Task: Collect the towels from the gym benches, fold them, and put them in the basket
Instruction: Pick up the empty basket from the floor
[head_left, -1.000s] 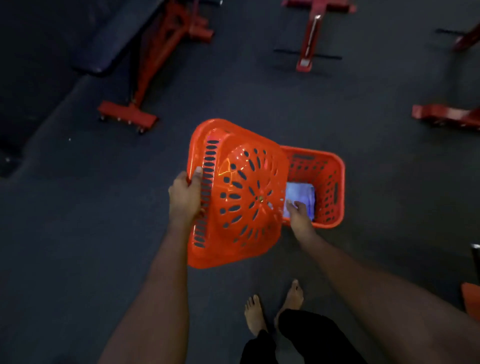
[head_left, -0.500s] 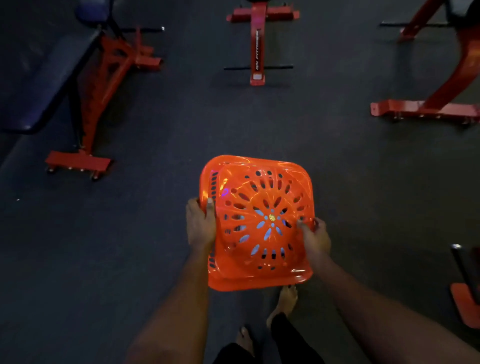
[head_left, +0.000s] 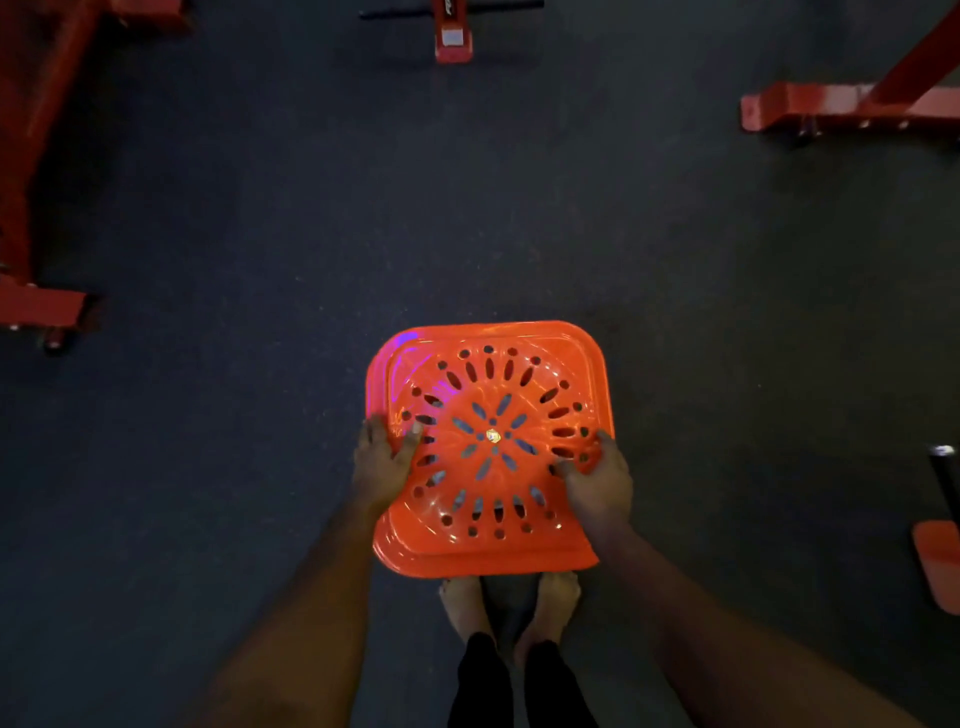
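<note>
An orange plastic basket stands on the dark floor just in front of my bare feet, covered by its perforated orange lid (head_left: 491, 447), which lies flat on top. Bluish towel cloth shows faintly through the lid's central holes. My left hand (head_left: 382, 460) grips the lid's left edge, thumb on top and fingers over the side. My right hand (head_left: 597, 480) grips the right edge the same way. The basket's walls are hidden under the lid.
Red gym bench frames stand at the left (head_left: 41, 306), top centre (head_left: 453, 36) and upper right (head_left: 852, 111). An orange piece (head_left: 937, 566) and a black bar (head_left: 945, 483) sit at the right edge. Dark carpet lies all around the basket.
The lid went from tilted beside the open basket to flat over it. My right hand left the towel inside and took the lid's right edge.
</note>
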